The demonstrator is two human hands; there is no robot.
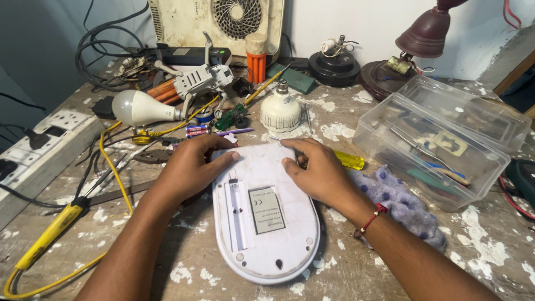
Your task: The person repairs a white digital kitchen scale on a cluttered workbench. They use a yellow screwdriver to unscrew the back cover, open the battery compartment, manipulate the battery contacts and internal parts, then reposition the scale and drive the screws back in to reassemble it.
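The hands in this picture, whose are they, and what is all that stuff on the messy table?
The picture comes from a camera worn on a person's head, looking down, so you see that person's own two arms. The left hand and the right hand both press on a white oval gadget lying with its underside up on a paint-spotted workbench. Neither hand lifts it; they only rest on its far end. Around it lie a white light bulb, a second bulb standing on its wide end, a yellow-handled screwdriver, a spotted cloth, a clear plastic box of tools and a yellow cable.
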